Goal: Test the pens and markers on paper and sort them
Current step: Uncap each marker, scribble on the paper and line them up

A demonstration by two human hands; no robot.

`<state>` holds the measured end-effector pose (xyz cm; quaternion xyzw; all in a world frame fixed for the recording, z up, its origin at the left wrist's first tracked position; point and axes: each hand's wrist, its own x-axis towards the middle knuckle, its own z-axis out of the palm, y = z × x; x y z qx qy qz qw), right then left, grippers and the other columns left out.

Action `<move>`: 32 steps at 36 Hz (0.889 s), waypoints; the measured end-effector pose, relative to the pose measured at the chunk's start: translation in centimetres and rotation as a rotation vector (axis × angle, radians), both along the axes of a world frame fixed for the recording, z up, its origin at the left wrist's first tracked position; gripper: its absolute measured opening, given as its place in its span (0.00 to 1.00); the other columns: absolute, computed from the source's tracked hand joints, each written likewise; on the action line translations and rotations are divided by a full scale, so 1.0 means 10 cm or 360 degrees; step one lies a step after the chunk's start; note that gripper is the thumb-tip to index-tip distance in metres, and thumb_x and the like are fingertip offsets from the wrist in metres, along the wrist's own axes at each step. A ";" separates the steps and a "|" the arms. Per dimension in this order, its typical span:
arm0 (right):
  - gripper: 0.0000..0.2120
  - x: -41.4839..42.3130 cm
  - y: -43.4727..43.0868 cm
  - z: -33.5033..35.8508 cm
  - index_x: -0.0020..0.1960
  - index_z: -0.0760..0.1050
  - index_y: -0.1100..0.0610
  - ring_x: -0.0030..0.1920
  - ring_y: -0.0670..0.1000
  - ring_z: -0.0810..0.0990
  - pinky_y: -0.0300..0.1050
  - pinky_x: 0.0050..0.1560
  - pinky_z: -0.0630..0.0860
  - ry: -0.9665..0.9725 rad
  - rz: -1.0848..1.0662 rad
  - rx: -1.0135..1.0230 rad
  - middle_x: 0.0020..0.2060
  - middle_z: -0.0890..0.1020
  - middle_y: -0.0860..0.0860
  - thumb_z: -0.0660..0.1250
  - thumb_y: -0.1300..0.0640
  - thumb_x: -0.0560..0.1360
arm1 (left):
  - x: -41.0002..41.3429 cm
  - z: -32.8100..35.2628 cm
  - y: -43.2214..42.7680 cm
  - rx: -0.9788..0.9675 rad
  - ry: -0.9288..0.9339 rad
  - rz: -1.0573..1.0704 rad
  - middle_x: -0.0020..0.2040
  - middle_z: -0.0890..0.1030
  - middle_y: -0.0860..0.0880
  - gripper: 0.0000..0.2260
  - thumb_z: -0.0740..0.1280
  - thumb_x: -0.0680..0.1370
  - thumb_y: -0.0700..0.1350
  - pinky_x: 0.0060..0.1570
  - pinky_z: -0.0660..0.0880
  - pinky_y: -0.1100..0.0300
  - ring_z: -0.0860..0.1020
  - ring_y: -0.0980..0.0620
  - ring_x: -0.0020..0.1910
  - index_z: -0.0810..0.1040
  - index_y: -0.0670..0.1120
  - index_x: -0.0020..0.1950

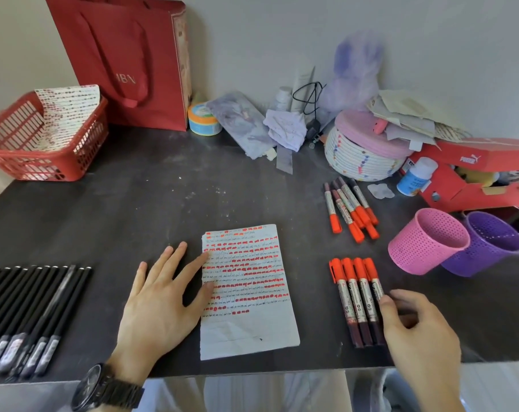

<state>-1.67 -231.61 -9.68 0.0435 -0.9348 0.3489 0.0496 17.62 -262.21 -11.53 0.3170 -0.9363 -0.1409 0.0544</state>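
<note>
A sheet of paper (249, 292) covered in rows of orange and black test marks lies in the middle of the dark table (151, 209). My left hand (160, 301) rests flat beside it, fingertips on its left edge. To the right lies a neat row of several orange-capped markers (356, 295). My right hand (412, 328) sits at that row's right side, thumb against the outermost marker, fingers loosely curled. A loose pile of orange-capped markers (348, 208) lies farther back. Several black pens (29, 319) are lined up at the left.
A pink perforated cup (424, 242) and a purple one (487, 248) lie tipped at the right. A red basket (41, 138) stands at the back left, a red bag (127, 60) behind it. A woven pot (365, 156), a red shoebox (475, 171) and clutter fill the back right.
</note>
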 end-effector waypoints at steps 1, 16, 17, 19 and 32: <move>0.04 -0.01 -0.03 0.02 0.49 0.78 0.44 0.42 0.47 0.77 0.47 0.48 0.69 0.0007 0.0005 -0.0003 0.43 0.80 0.41 0.71 0.50 0.75 | -0.01 -0.01 0.00 -0.0006 -0.0010 0.0006 0.82 0.51 0.58 0.33 0.38 0.75 0.74 0.79 0.43 0.47 0.44 0.58 0.80 0.57 0.68 0.78; 0.14 -0.87 -1.10 0.39 0.60 0.75 0.49 0.55 0.57 0.81 0.51 0.53 0.76 0.0108 0.0553 0.0588 0.53 0.83 0.49 0.66 0.44 0.77 | -0.02 -0.05 -0.03 -0.0025 0.0057 0.0019 0.81 0.47 0.61 0.29 0.40 0.76 0.74 0.77 0.36 0.51 0.40 0.60 0.79 0.52 0.72 0.77; 0.15 -0.93 -1.17 0.40 0.60 0.75 0.51 0.56 0.59 0.81 0.53 0.54 0.76 0.0102 0.0552 0.0631 0.55 0.83 0.51 0.66 0.45 0.77 | -0.02 -0.06 -0.02 -0.0026 0.0063 0.0017 0.81 0.47 0.61 0.28 0.41 0.77 0.74 0.76 0.35 0.51 0.39 0.60 0.79 0.52 0.72 0.77; 0.17 -1.02 -1.28 0.43 0.60 0.76 0.54 0.57 0.62 0.80 0.55 0.55 0.75 0.0106 0.0541 0.0728 0.57 0.82 0.56 0.65 0.45 0.76 | -0.03 -0.07 -0.02 -0.0027 0.0077 0.0012 0.81 0.48 0.61 0.27 0.42 0.77 0.73 0.76 0.35 0.52 0.39 0.60 0.79 0.52 0.72 0.77; 0.16 -1.23 -1.51 0.34 0.56 0.79 0.59 0.55 0.65 0.80 0.52 0.52 0.76 0.0063 0.0482 0.1107 0.55 0.82 0.62 0.63 0.47 0.78 | -0.01 0.02 -0.03 0.0029 0.0041 -0.0022 0.82 0.45 0.59 0.29 0.42 0.78 0.71 0.77 0.33 0.48 0.39 0.56 0.80 0.50 0.69 0.79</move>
